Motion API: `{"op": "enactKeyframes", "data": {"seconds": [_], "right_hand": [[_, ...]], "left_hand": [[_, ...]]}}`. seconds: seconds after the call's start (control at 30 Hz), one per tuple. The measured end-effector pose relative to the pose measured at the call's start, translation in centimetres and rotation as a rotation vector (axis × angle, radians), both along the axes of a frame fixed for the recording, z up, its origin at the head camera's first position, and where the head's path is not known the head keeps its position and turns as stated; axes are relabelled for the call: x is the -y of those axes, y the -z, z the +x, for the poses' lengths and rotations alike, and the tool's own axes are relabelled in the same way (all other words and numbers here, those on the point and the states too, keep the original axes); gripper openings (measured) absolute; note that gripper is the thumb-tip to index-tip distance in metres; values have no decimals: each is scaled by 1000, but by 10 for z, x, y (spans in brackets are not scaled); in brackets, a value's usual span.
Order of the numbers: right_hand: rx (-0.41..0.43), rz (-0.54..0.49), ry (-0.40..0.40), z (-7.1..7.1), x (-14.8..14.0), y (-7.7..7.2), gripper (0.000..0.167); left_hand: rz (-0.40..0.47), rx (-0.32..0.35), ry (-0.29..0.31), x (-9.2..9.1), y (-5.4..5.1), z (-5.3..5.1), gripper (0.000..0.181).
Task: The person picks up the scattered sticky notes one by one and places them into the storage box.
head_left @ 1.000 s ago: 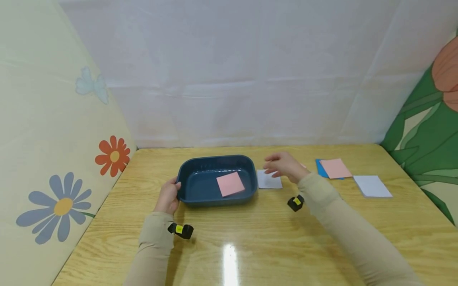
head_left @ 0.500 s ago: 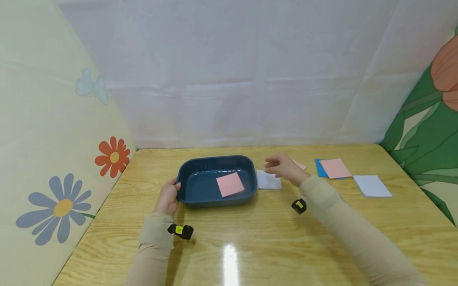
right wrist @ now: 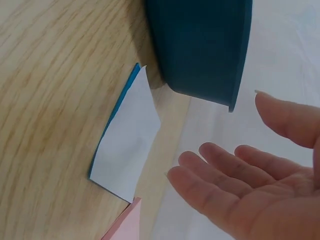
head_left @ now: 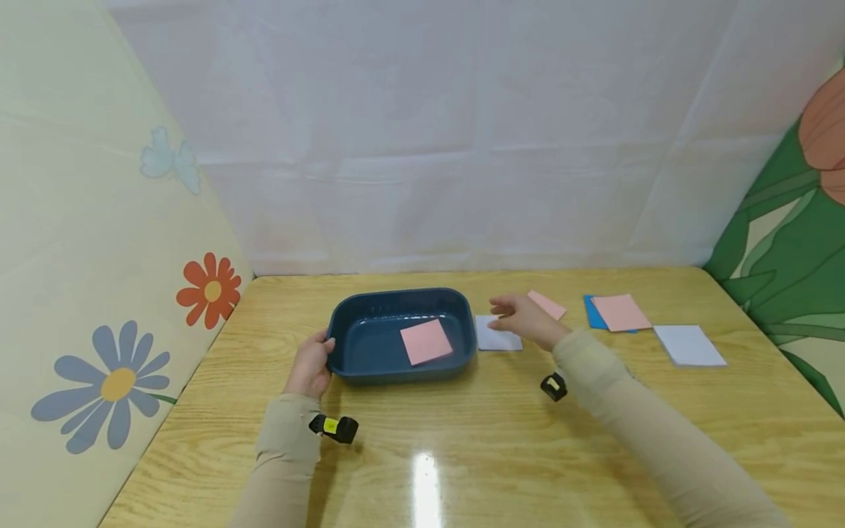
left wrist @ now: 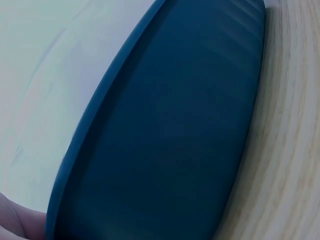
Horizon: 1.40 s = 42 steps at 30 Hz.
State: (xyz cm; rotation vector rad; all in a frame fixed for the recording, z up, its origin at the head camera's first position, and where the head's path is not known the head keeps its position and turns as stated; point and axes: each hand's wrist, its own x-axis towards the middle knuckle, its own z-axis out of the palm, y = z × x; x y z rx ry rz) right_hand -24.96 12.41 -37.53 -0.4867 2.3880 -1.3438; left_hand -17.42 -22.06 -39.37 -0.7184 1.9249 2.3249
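My left hand (head_left: 310,363) grips the left end of a dark blue rectangular baking dish (head_left: 363,348), with the thumb at its rim. Inside the dish, toward its right side, lies a pink square of paper (head_left: 426,342). In the left wrist view the outer wall of the dish (left wrist: 165,125) fills the middle. My right hand (head_left: 528,320) hovers right of the dish, fingers loosely extended and holding nothing. Below it a white paper square (head_left: 499,339) lies on the table; the right wrist view shows a blue edge under this white square (right wrist: 127,135).
Behind the right hand lies a pink paper (head_left: 546,304), partly hidden. Farther right, another pink square (head_left: 621,312) overlaps a blue one (head_left: 593,313), beside a small white stack (head_left: 689,345). A white cloth (head_left: 422,147) hangs behind the wooden table (head_left: 462,440).
My right hand has shifted slightly right and down, uncovering more of the pink paper behind it. The left hand and the dish have stayed in place.
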Motion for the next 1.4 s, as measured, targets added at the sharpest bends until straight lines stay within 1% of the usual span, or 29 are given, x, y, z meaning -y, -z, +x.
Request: {"op": "enactKeyframes", "data": {"seconds": [0.07, 0.33, 0.43, 0.67, 0.9, 1.13, 1.2, 1.27, 1.4], "right_hand": [[-5, 2, 3, -1, 1, 2, 57], [-54, 89, 10, 0, 2, 12, 58], [-91, 138, 2, -1, 2, 16, 60], [-167, 292, -21, -5, 7, 23, 63], [-234, 382, -59, -6, 11, 28, 66], [-219, 473, -124, -9, 16, 31, 68], [-229, 500, -142, -10, 17, 32, 69], [-247, 519, -149, -12, 17, 33, 69], [-270, 544, -140, -14, 18, 34, 70]], "left_hand": [[0, 2, -3, 0, 0, 0, 48], [-9, 22, -5, 0, 0, 0, 48], [-9, 21, -5, 0, 0, 0, 48], [-9, 23, -11, 1, 0, 1, 48], [-16, 34, -9, 1, 1, 1, 48], [-24, 29, -5, 1, 2, 0, 48], [-23, 24, -2, 1, 3, 0, 48], [-23, 22, -2, 1, 3, 0, 48], [-28, 26, 1, 1, 3, 0, 48]]}}
